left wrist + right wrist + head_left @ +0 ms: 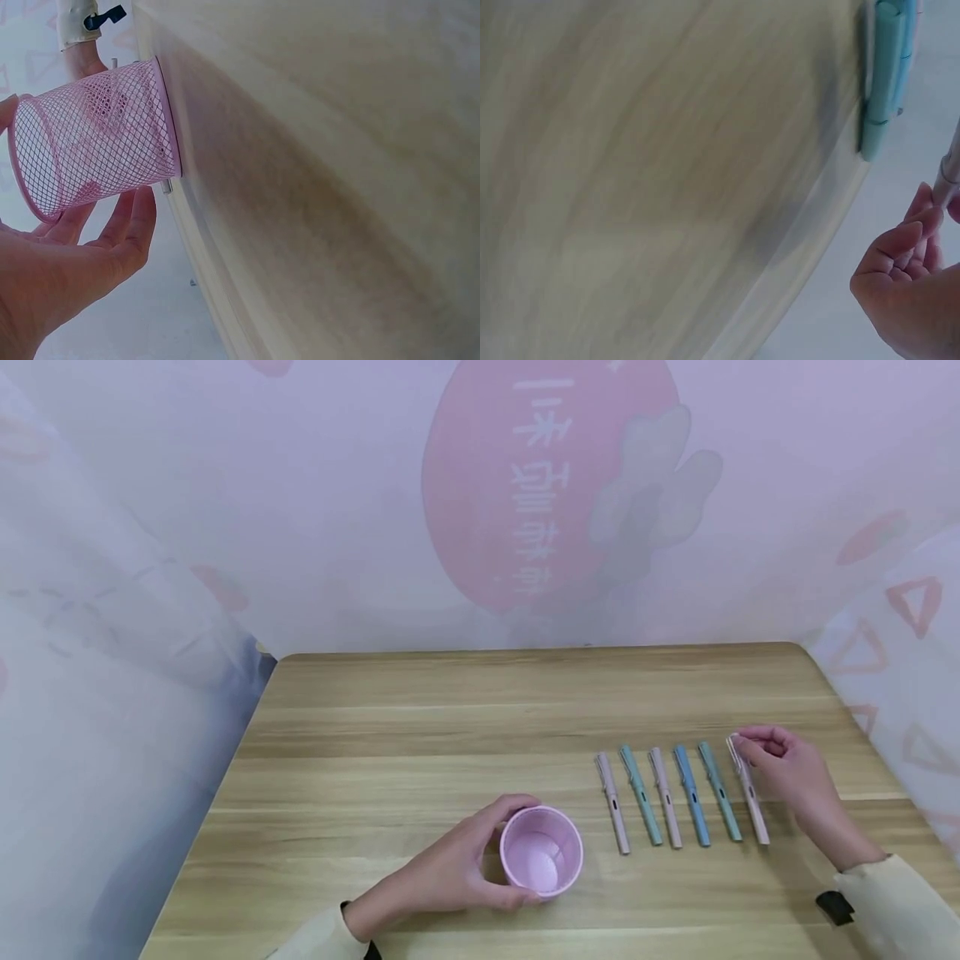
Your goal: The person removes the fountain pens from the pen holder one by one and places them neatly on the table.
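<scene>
Right hand (783, 764) pinches a slim pale-pink pen (747, 789); left hand (450, 868) grips pink mesh cup (542, 850).

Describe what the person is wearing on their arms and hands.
Both hands, the left hand and the right hand, are bare: no gloves or rings show. Each arm wears a pale cream long sleeve ending at the wrist. A black strap tab sits at the right cuff, and a bit of black shows at the left cuff.
</scene>
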